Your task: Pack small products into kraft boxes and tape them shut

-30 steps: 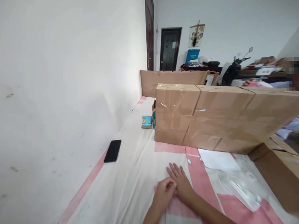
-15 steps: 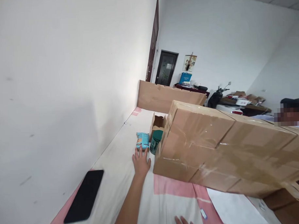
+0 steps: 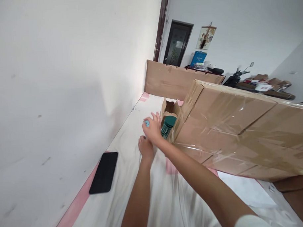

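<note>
My right hand [image 3: 153,129] pinches a small blue packet [image 3: 147,123] between thumb and forefinger, with its other fingers spread. Only a bit of the packet shows; the hands cover most of it. Just below, my left hand [image 3: 145,147] is closed with curled fingers against the lower part of the packet, touching my right hand. Beside the right wrist, a green canister [image 3: 168,124] with a dark green lid leans close to the cardboard wall. Behind it stands a small open cardboard box [image 3: 163,114].
A black phone-like slab [image 3: 104,173] lies at the left along the white wall [image 3: 66,96]. Taped cardboard boxes [image 3: 223,124] form a barrier on the right, and another cardboard panel [image 3: 170,81] stands at the back. White paper [image 3: 246,189] lies at lower right.
My right hand has come up from the bottom edge and taken hold of the packet. My left hand has curled its fingers. The packet is now mostly covered, and the view has shifted.
</note>
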The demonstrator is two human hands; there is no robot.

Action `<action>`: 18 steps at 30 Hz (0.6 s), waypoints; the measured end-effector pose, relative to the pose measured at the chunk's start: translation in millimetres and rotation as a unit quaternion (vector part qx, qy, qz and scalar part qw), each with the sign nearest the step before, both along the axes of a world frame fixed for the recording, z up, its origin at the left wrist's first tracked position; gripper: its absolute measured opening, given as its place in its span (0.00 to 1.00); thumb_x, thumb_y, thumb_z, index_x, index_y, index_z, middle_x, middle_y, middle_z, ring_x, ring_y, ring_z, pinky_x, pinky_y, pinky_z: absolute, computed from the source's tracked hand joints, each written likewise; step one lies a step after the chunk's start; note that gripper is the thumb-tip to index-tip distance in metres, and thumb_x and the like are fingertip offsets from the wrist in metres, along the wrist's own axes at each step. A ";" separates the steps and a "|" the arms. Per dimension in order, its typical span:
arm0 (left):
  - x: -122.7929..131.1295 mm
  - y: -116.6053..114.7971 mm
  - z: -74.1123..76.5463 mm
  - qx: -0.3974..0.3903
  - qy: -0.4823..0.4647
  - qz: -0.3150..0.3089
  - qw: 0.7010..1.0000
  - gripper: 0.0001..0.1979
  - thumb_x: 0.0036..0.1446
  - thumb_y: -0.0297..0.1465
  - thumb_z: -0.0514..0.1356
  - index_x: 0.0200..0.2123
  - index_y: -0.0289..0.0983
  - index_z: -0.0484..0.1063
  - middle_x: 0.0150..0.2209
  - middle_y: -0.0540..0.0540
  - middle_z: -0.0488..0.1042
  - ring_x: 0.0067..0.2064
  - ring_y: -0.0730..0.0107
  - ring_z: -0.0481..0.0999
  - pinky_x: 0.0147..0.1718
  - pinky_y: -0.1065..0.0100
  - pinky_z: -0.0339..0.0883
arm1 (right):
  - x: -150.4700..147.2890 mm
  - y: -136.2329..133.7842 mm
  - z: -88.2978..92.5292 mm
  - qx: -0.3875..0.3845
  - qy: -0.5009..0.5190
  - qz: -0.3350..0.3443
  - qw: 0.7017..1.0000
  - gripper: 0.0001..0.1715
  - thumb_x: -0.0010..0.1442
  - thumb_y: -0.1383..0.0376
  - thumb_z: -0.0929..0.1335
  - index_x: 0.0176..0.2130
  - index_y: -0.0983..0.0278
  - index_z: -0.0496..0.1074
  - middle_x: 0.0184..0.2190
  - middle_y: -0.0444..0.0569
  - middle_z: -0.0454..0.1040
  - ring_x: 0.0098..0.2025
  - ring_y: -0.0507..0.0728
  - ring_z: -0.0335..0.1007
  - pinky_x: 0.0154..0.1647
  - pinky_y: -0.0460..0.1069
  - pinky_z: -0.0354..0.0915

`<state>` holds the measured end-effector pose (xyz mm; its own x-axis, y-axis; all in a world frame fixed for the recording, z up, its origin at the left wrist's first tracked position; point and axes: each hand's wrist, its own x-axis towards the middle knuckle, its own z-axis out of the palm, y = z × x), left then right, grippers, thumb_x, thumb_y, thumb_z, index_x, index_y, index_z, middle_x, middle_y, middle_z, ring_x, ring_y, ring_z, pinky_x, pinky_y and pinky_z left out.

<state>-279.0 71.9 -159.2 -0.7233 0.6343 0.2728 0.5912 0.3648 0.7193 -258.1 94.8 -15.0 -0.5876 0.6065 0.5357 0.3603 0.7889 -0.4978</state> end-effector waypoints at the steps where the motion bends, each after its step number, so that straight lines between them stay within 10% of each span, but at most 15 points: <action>1: -3.2 0.2 -0.5 0.026 -0.018 0.047 0.998 0.14 0.66 0.29 0.48 0.50 0.37 0.70 0.56 0.32 0.64 0.59 0.46 0.64 0.57 0.46 0.58 | -22.6 13.3 4.3 -0.046 -0.013 -0.063 0.997 0.09 0.58 0.68 0.68 0.41 0.65 0.73 0.64 0.57 0.59 0.73 0.73 0.36 0.69 0.73 0.39; 7: -28.2 3.1 -5.7 0.204 -0.114 0.193 0.953 0.09 0.66 0.27 0.48 0.47 0.38 0.64 0.52 0.37 0.68 0.57 0.57 0.69 0.57 0.55 0.62 | -60.4 78.2 7.1 -0.048 0.022 -0.272 0.961 0.33 0.59 0.69 0.66 0.63 0.70 0.61 0.72 0.69 0.42 0.73 0.73 0.39 0.67 0.68 0.47; 10: -37.7 4.9 -9.9 0.270 -0.178 0.220 0.920 0.07 0.67 0.29 0.48 0.47 0.40 0.61 0.44 0.41 0.72 0.49 0.61 0.74 0.51 0.58 0.67 | -62.6 96.1 11.5 -0.095 -0.003 -0.326 0.941 0.41 0.62 0.67 0.65 0.69 0.74 0.50 0.67 0.77 0.52 0.67 0.74 0.54 0.61 0.65 0.56; 18: -43.4 8.5 -14.0 0.418 -0.287 0.188 0.841 0.40 0.53 0.24 0.64 0.64 0.40 0.45 0.49 0.39 0.74 0.46 0.65 0.79 0.49 0.61 0.71 | -67.5 106.3 -3.9 -0.042 -0.099 -0.261 0.959 0.26 0.62 0.76 0.61 0.59 0.73 0.68 0.51 0.69 0.73 0.55 0.68 0.68 0.53 0.59 0.57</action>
